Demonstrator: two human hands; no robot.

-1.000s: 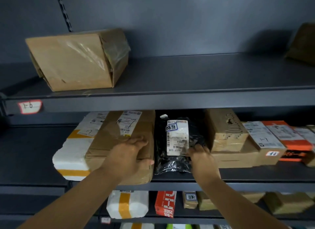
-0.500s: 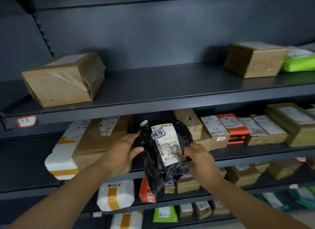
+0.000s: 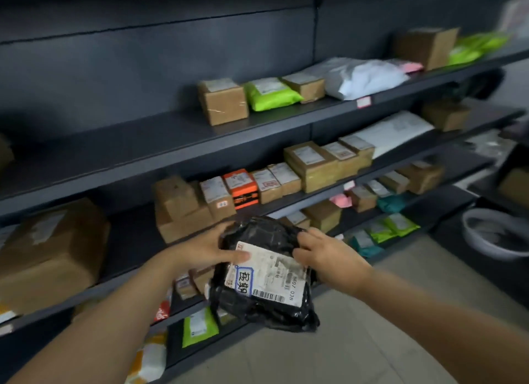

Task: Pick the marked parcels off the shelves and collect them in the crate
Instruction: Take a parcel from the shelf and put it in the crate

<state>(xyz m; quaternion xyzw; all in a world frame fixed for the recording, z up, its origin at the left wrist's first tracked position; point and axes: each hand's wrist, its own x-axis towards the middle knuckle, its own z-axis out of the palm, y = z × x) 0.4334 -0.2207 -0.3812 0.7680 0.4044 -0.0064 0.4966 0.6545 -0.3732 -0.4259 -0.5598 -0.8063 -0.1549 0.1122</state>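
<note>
Black, crinkled plastic mailer bag with a white printed label (image 3: 264,272), held in mid-air clear of the dark metal shelves (image 3: 143,166), low in the view at about 6 o'clock, label facing up. Blue-ringed handwritten mark (image 3: 244,280) at the label's 8 o'clock corner.

Left hand (image 3: 206,250) at the bag's 10 o'clock edge, thumb laid across the label's top corner, fingers wrapped behind the film. Right hand (image 3: 326,257) at the 2 o'clock edge, fingers curled over the plastic and pinching it. Both gripping the parcel, neither free.

Probably light and soft: film wrinkled and sagging, lower edge drooping toward 5 o'clock, no stiff corners showing. Glossy, so likely slick and prone to sliding out of a loose pinch. Better taken round the bulk of the contents, with a palm beneath, than by slack film at the rim. Unlikely fragile, judging by the limp shape.

Hard to make out: the contents, the underside, the fingertips behind the bag, and the label's small print beyond a barcode and a few characters. No crate recognisable anywhere. Pale grey round tub (image 3: 495,232) on the floor at 3 o'clock, blurred and cut by the frame edge, too unclear to call. Shelves toward 1 o'clock smeared, with cardboard boxes (image 3: 223,101) and lime-green pouches (image 3: 269,94) readable mostly as colours.
</note>
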